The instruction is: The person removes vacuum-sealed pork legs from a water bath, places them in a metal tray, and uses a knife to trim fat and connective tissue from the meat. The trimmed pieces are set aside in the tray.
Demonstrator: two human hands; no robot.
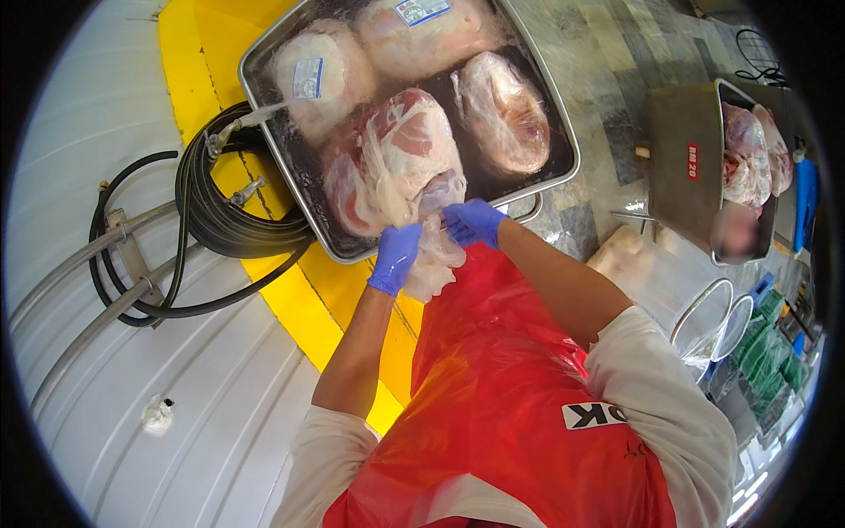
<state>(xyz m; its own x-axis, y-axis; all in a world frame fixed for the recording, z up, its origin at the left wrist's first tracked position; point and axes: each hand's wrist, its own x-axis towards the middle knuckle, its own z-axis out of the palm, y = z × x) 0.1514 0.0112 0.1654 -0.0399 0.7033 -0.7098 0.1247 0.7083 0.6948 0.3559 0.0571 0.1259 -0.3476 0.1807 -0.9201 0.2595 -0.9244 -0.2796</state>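
A large cut of meat (407,145) rests in a metal tub (565,114) of dark liquid, partly wrapped in clear plastic film (433,264). Gathered film bunches at its near end and hangs over the tub's rim. My left hand (396,257), in a blue glove, grips the film from the left. On the other side my right hand (473,223), gloved alike, pinches the film close to the meat. Farther back lie wrapped meat with a label (321,106) and another labelled piece (427,40). A further wrapped cut (503,114) sits at the right.
A coiled black hose (207,207) hangs beside metal pipes (97,255) at the left, by a yellow panel (189,79). To the right stands a metal bin (682,167) holding meat (748,158). White containers (660,282) and green bundled material (761,352) are nearer.
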